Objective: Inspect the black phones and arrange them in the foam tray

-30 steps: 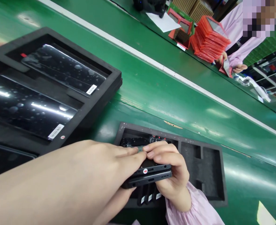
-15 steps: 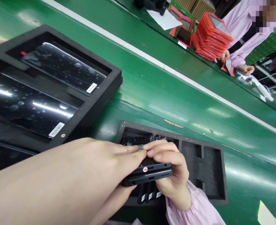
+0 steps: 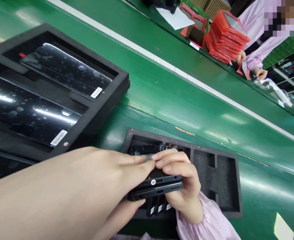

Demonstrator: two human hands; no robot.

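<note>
Black devices (image 3: 150, 192) are held above a tray (image 3: 227, 181) containing labelled pieces (image 3: 157, 202).

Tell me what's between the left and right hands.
Head view: an upper black slab stacked on a lower black slab, both phone-like, held between the left hand and right hand.

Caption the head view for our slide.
Left hand and right hand hold two stacked dark devices above a dark tray.
</note>
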